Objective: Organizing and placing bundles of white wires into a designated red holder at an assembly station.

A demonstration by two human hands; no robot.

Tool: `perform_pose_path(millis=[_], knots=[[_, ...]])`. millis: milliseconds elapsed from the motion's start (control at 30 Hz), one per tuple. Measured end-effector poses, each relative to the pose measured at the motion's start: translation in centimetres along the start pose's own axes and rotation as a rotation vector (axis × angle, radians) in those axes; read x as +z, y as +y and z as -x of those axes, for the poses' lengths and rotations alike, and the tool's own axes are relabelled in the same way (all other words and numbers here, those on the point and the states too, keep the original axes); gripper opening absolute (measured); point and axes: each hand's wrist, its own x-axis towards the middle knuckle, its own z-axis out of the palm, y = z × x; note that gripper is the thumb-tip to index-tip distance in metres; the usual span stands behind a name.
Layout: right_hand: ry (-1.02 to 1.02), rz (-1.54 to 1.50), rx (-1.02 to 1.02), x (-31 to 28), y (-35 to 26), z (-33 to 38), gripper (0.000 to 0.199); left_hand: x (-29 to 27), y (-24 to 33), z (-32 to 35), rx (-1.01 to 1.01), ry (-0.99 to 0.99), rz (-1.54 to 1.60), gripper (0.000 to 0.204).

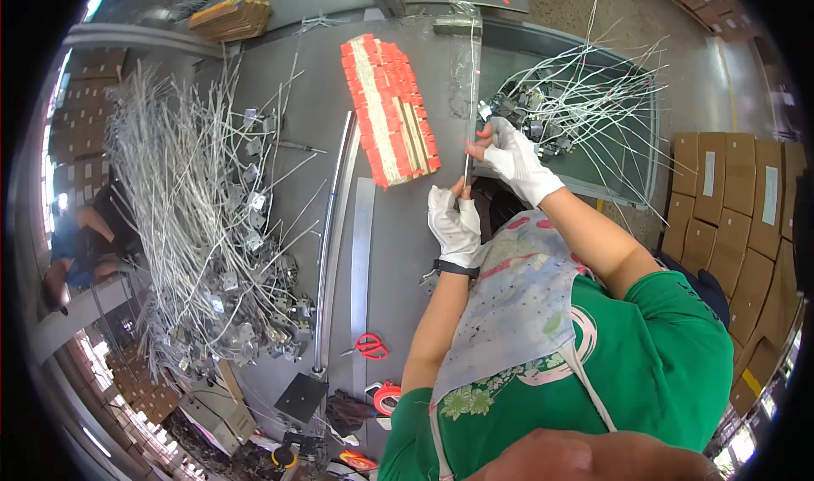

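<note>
Both hands wear white gloves with bare fingertips and meet at the table's near right edge. My left hand (455,225) is closed, its thumb and finger pinching at the lower end of a narrow dark strip (468,170). Just above it, my right hand (515,160) has its fingers bent together by the strip's upper part; what they grip is too small to name. A small shiny metal part (484,110) shows beyond the right fingertips. Left of the hands lies a block of stacked red-and-cream pieces (373,99).
A grey tray (655,154) at right holds metal parts with white wires (585,99). A large wire heap (182,192) covers the left side. Between lie a metal tube (335,243), a flat strip (362,260), red-handled scissors (370,345) and a tape roll (387,398). Cartons (729,176) stand right.
</note>
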Motion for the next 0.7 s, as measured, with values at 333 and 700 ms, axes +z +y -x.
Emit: perform_pose_path(millis=[333, 700], knots=[[-0.012, -0.371, -0.280, 5.4, -6.8, 8.8, 0.026, -10.1, 4.5, 0.5, -0.093, -0.073, 0.272, 0.018], [0.372, -0.422, -0.253, -0.8, -5.5, 5.1, 0.015, -12.7, 1.6, 1.0, 0.068, 0.196, -0.031, 0.014]])
